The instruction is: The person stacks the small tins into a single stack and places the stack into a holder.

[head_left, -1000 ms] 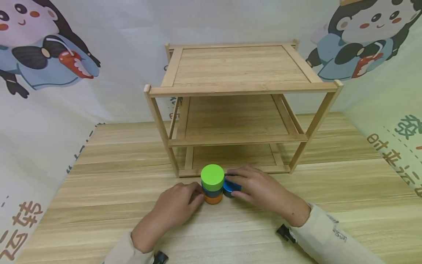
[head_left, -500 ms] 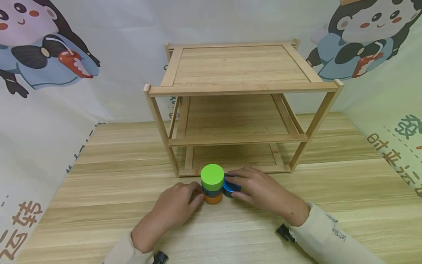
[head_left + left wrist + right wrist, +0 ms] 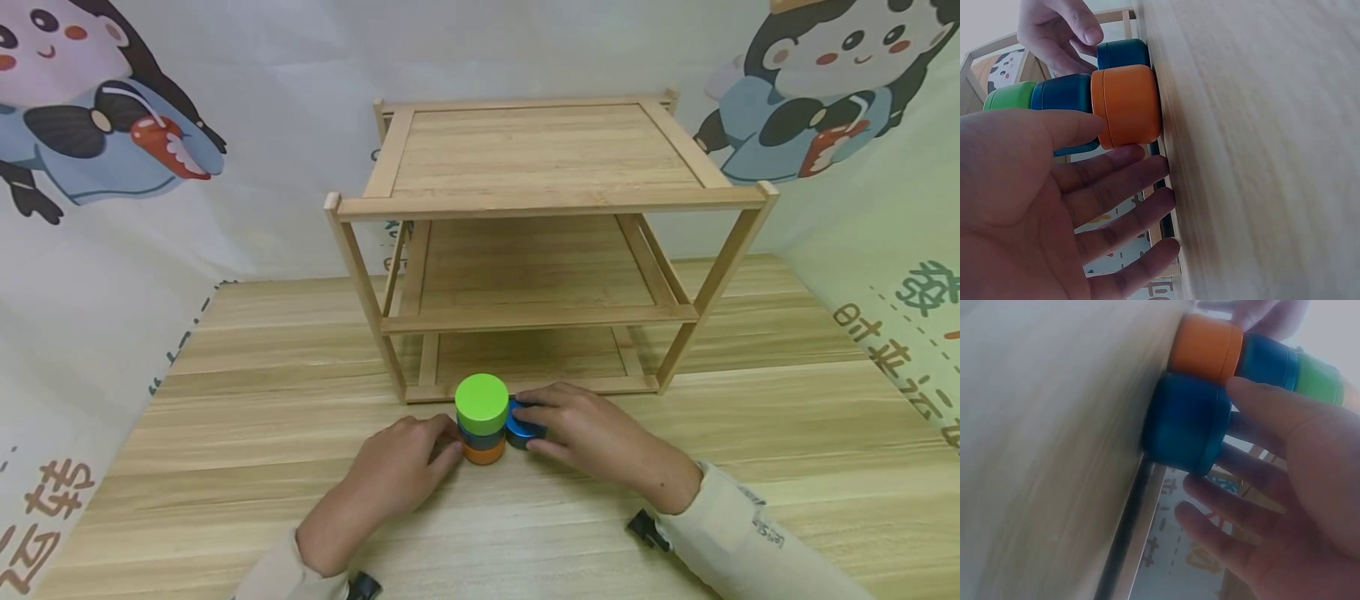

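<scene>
Although pale, streaky table (image 3: 487, 533), printed backdrop (image 3: 300, 158)

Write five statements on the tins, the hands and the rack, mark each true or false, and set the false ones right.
1. The green tin is at the top of the stack and the orange tin at the bottom. True.
2. The stack has only two tins. False: it has three, with a middle tin in blue.
3. The left hand is at the orange tin, the right hand at the lone blue tin. True.
4. In the head view, the lone blue tin stands left of the stack. False: it stands to the right.
5. The rack is behind the stack. True.
</scene>
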`<state>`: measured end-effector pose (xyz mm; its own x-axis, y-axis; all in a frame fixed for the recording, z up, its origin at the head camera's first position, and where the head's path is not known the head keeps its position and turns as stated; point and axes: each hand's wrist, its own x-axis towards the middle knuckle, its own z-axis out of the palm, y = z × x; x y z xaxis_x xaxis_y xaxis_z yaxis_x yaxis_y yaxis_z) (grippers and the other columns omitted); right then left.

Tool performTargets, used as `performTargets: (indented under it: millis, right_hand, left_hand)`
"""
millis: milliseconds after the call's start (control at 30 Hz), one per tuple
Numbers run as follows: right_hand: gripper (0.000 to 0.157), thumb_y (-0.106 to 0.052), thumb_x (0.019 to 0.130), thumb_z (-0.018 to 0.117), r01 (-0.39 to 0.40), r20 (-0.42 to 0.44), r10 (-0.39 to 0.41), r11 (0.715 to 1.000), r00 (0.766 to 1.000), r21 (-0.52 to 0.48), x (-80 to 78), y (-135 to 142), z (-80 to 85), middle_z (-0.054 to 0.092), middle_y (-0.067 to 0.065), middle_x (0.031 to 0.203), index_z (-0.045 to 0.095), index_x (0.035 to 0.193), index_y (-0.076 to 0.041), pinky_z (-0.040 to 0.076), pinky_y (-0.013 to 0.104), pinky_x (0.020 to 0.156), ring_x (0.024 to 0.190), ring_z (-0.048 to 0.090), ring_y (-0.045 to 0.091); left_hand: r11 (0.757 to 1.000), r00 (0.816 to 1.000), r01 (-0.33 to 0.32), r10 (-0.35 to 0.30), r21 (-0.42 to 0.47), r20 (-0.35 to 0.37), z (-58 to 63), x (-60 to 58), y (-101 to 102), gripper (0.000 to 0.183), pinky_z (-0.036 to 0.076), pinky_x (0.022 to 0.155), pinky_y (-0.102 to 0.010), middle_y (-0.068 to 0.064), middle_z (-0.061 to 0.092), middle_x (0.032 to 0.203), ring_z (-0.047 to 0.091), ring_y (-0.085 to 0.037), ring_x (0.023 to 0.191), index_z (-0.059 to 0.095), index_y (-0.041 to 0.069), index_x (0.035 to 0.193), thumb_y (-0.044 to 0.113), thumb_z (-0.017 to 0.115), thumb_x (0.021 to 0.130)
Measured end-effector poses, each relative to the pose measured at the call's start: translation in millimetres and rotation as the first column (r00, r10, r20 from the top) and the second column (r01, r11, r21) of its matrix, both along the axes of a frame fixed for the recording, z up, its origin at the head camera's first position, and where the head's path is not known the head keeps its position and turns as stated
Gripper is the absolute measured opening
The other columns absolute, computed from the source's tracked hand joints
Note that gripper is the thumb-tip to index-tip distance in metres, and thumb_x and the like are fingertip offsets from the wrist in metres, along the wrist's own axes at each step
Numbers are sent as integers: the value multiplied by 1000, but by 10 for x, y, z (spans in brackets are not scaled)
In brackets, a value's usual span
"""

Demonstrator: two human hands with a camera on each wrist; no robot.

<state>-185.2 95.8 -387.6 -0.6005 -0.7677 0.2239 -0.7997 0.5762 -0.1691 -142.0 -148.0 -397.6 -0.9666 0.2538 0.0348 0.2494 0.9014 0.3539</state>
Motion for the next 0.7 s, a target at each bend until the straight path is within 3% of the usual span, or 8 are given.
performTargets:
  millis: [700]
  right_hand:
    - [36,-23,82,69,-1,-1,1,1000,1000,-3,-3,-1,-12,56,6,128,64,116,-12,48,32,93,114,56,19]
  left_hand:
    - [1000,1000,-4,4,6,7,20,6,5,19,50,77,-42,8,68,94,62,-17,94,65,22,99,36,56,90]
